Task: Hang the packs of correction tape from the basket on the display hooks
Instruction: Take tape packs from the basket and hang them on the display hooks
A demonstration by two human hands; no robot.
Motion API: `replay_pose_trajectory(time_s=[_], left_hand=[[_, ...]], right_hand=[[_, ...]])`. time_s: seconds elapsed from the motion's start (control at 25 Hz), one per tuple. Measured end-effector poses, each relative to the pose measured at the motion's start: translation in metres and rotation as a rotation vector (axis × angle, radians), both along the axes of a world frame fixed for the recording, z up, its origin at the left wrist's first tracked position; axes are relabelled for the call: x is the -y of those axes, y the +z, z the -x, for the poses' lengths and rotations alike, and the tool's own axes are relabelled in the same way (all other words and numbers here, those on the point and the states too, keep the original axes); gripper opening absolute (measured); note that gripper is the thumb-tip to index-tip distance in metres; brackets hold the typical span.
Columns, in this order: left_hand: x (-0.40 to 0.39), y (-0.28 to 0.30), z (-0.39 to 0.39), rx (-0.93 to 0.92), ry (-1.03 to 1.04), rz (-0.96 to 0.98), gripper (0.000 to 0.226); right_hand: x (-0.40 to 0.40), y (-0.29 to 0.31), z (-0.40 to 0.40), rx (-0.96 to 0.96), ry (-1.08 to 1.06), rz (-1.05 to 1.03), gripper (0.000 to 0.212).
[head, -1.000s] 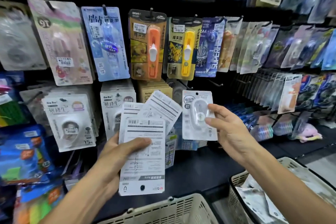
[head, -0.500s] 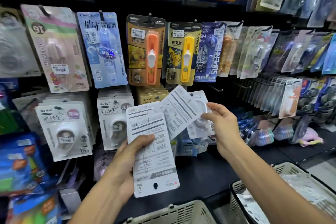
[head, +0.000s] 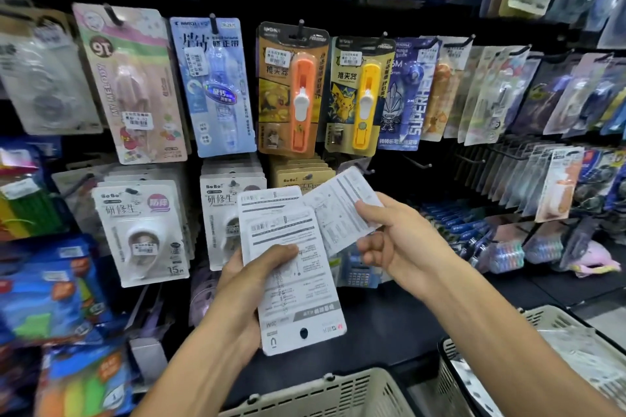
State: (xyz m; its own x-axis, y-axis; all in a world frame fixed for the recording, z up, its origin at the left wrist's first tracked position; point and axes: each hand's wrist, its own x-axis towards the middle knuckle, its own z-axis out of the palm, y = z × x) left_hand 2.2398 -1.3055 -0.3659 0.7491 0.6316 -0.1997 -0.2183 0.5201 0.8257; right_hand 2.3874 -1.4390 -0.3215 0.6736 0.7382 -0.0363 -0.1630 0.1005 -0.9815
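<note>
My left hand [head: 252, 276] grips a fanned stack of white correction tape packs [head: 293, 284], backs toward me and upside down, hang holes at the bottom. My right hand [head: 394, 240] pinches the rightmost pack [head: 342, 210] of the fan, thumb on its printed back, fingers behind it. Whether a second pack lies behind it is hidden. Bare display hooks [head: 418, 162] jut from the black wall just right of the packs. A beige basket [head: 325, 393] sits below my arms; another basket [head: 555, 342] at lower right holds more white packs.
The wall is crowded with hanging goods: white BoBo tape packs [head: 142, 230], an orange clip pusher [head: 291, 91], a yellow one [head: 360, 95], a blue pack [head: 213, 85]. A black shelf [head: 389, 315] runs under the hooks, with a blue calculator [head: 359, 272] on it.
My right hand brought its single front-facing pack left and down to the fanned stack and now pinches the rightmost pack. The left hand raised the stack slightly.
</note>
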Motion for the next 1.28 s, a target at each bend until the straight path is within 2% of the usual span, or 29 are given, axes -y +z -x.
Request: replay_pose_trajectory(time_s=[0.04, 0.12, 0.2, 0.28, 0.32, 0.36, 0.4, 0.52, 0.6, 0.8, 0.92, 1.04, 1.12, 1.2, 1.28], left_hand=[[-0.003, 0.0, 0.003, -0.005, 0.025, -0.027, 0.049], [-0.011, 0.0, 0.006, -0.03, 0.092, -0.063, 0.04], [-0.014, 0.001, 0.007, -0.029, 0.128, -0.071, 0.037], [-0.013, 0.003, 0.005, -0.01, 0.144, -0.067, 0.038], [-0.012, 0.004, 0.003, 0.002, 0.15, -0.06, 0.039], [-0.011, 0.005, 0.001, 0.015, 0.151, -0.059, 0.04], [-0.009, 0.005, -0.001, 0.022, 0.146, -0.071, 0.04], [-0.003, 0.005, -0.004, 0.02, 0.117, -0.144, 0.04], [-0.001, 0.004, -0.005, 0.015, 0.107, -0.167, 0.04], [-0.008, 0.004, -0.005, 0.007, 0.142, -0.168, 0.035], [-0.01, 0.004, -0.006, 0.022, 0.13, -0.165, 0.034], [-0.012, 0.004, -0.006, 0.046, 0.127, -0.147, 0.032], [-0.012, 0.004, -0.008, 0.073, 0.123, -0.151, 0.038], [-0.011, 0.004, -0.01, 0.089, 0.11, -0.24, 0.047], [-0.008, 0.008, -0.009, 0.097, 0.081, -0.479, 0.046]], right_hand=[[0.002, 0.002, -0.003, 0.044, -0.119, -0.079, 0.023], [0.013, 0.006, -0.011, 0.29, -0.221, -0.22, 0.028], [0.022, -0.001, -0.008, 0.502, -0.117, -0.232, 0.043], [0.018, -0.015, 0.006, 0.447, 0.038, -0.135, 0.043], [0.014, -0.024, 0.01, 0.413, 0.058, -0.099, 0.033], [0.01, -0.029, 0.014, 0.405, 0.007, -0.092, 0.019], [0.007, -0.032, 0.016, 0.434, -0.085, -0.089, 0.014], [0.005, -0.035, 0.011, 0.39, -0.162, -0.199, 0.055], [0.006, -0.037, 0.005, 0.301, -0.153, -0.226, 0.068], [0.006, -0.031, -0.031, 0.217, -0.385, -0.103, 0.048], [0.012, -0.03, -0.05, 0.223, -0.465, 0.07, 0.045], [0.014, -0.031, -0.057, 0.182, -0.5, 0.055, 0.032], [0.013, -0.032, -0.059, 0.193, -0.514, 0.073, 0.031], [0.012, -0.032, -0.057, 0.116, -0.454, 0.132, 0.042], [0.015, -0.03, -0.05, 0.043, -0.397, 0.297, 0.052]])
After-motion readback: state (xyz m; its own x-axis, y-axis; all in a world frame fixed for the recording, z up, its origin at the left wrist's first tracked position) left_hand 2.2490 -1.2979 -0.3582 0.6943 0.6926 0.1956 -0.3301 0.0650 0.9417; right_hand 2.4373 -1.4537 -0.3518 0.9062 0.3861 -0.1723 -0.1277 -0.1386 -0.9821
